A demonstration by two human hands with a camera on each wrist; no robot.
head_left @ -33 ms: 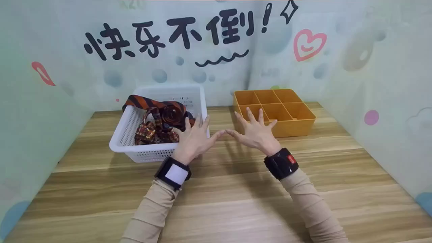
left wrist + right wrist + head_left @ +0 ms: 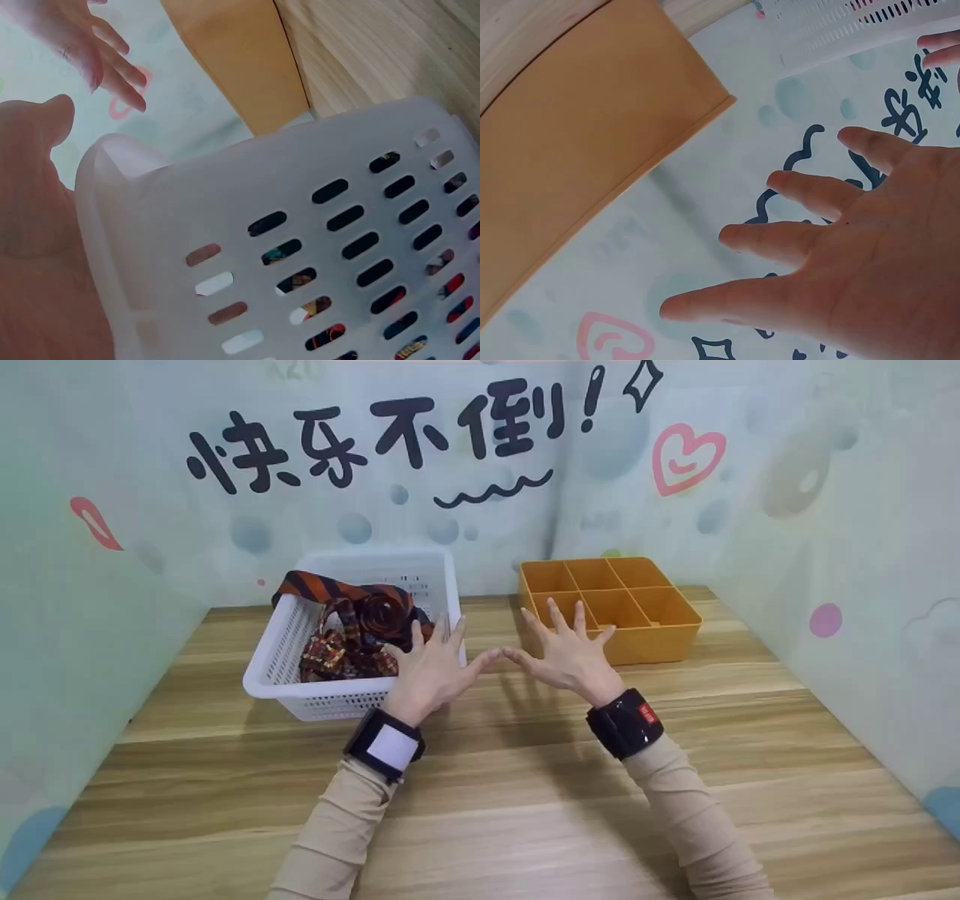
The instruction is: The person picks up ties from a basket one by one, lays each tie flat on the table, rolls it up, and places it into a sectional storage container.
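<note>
My left hand (image 2: 431, 671), fingers spread, hovers over the front right corner of a white perforated basket (image 2: 279, 652) and holds nothing. In the basket lie neckties: an orange-and-dark striped one (image 2: 322, 585) draped over the left rim, a rolled dark red one (image 2: 381, 613), and patterned ones (image 2: 326, 652) below. My right hand (image 2: 574, 660), also spread and holding nothing, is in front of an orange divided box (image 2: 652, 645). The two thumb tips meet between the containers. In the left wrist view the basket's slotted wall (image 2: 300, 180) fills much of the picture.
Both containers stand toward the back of a wood-grain table (image 2: 480, 810). The orange box has several square compartments. Pale printed walls (image 2: 480, 532) enclose the back and both sides. Black straps (image 2: 626, 724) circle both wrists.
</note>
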